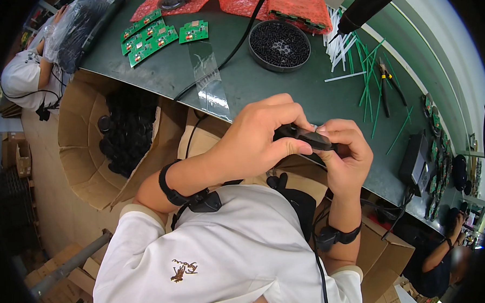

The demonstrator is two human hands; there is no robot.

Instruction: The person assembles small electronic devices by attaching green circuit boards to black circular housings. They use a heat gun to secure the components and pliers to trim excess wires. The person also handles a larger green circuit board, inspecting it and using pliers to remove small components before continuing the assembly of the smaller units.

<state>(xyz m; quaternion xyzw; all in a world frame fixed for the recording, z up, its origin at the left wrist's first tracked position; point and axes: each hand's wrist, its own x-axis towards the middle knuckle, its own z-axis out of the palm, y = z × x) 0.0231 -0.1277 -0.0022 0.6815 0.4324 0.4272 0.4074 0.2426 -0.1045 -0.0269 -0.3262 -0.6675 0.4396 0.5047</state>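
Near the table's front edge, my left hand (pixel 271 131) is closed, with thumb and fingers around a dark, rounded plastic piece (pixel 316 140). My right hand (pixel 344 150) is closed at the other end of the same piece, its thumb and fingertips pressed against it. A tiny pale spot shows by the right fingertips, too small to name. The fingers cover much of the piece, so its full shape is hidden. Beyond my hands stands a round dish (pixel 279 46) full of small black screws or pins.
Green circuit boards (pixel 152 43) lie far left, beside red bubble wrap (pixel 236 1). White and green strips (pixel 364 73) and pliers (pixel 387 88) lie right. A dark screwdriver (pixel 363 11) hangs above. A carton (pixel 82 142) of black parts stands left. Other people sit on both sides.
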